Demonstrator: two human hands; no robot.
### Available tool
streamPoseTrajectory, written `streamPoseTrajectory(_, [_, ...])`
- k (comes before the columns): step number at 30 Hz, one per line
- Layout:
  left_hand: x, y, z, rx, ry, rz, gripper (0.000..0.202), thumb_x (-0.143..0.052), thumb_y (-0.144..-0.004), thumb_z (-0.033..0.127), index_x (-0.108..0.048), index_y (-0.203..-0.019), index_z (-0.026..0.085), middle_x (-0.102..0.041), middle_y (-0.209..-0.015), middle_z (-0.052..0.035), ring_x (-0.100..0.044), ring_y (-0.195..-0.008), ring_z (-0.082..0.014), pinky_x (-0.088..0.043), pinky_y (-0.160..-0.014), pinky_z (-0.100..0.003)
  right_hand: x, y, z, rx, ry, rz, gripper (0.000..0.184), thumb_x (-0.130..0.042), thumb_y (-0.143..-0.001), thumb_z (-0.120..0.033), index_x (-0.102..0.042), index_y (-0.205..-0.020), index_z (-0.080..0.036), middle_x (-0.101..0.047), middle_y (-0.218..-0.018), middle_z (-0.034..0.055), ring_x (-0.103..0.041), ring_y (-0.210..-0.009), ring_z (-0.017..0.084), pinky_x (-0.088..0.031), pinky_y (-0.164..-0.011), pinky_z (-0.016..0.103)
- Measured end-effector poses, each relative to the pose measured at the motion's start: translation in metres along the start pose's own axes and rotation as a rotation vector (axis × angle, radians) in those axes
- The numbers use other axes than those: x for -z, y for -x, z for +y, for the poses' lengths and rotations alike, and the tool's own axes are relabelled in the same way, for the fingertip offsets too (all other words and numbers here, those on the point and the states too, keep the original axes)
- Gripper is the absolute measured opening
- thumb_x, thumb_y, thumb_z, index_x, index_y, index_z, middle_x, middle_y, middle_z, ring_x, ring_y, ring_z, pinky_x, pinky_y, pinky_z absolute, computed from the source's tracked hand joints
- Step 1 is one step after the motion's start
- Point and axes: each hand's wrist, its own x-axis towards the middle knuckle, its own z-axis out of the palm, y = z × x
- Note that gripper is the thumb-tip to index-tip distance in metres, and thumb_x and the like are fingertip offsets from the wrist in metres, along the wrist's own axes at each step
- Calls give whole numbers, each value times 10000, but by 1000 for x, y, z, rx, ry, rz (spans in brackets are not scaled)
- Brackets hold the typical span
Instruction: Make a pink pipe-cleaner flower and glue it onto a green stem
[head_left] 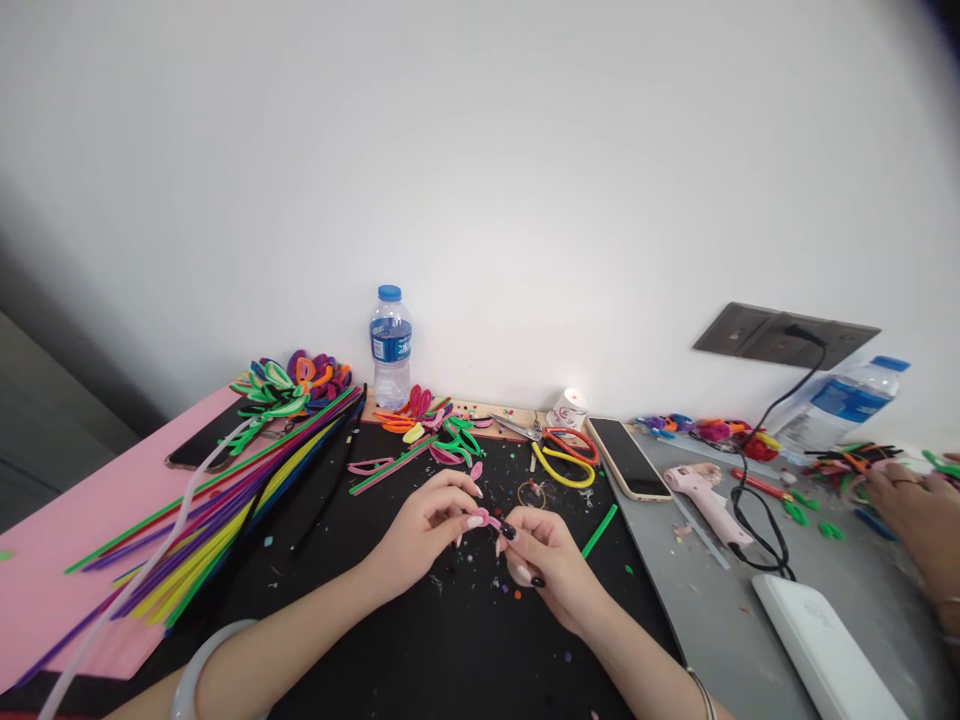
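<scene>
Hands (433, 518) (549, 562), both nearly closed, pinch one pink pipe cleaner (484, 516), with two bottles (391, 345) (849, 402) beyond.

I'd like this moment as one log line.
Left hand: pinching pink fuzzy piece | Right hand: pinching same piece | Nearby: scissors, phone

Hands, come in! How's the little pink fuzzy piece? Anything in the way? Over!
Left hand and right hand: both pinching. Pink fuzzy piece: held between fingertips. Scissors: lying beyond, not blocking. Over.
</scene>
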Motion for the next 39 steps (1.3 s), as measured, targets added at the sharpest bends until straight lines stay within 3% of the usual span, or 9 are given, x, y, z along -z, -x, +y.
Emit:
streamPoseTrajectory(28, [2, 2, -1, -118, -187, -91, 147, -557, -831, 215, -670, -755, 161, -526, -991, -37, -446, -580, -63, -396, -571, -210, 3, 5, -4, -61, -89, -65, 273, -654, -763, -373, -594, -668, -125, -334, -385, -96, -208, -372, 36, -136, -417, 218])
streamPoseTrajectory(39, [1, 4, 1, -197, -257, -107, 164, -534, -844, 212, -660, -758, 154, -537, -978, -53, -524, -740, -118, -437, -628, -217, 4, 4, -3, -45, -132, -111, 246, -638, -789, -323, -608, -664, -114, -333, -376, -96, -200, -361, 29, -130, -410, 211])
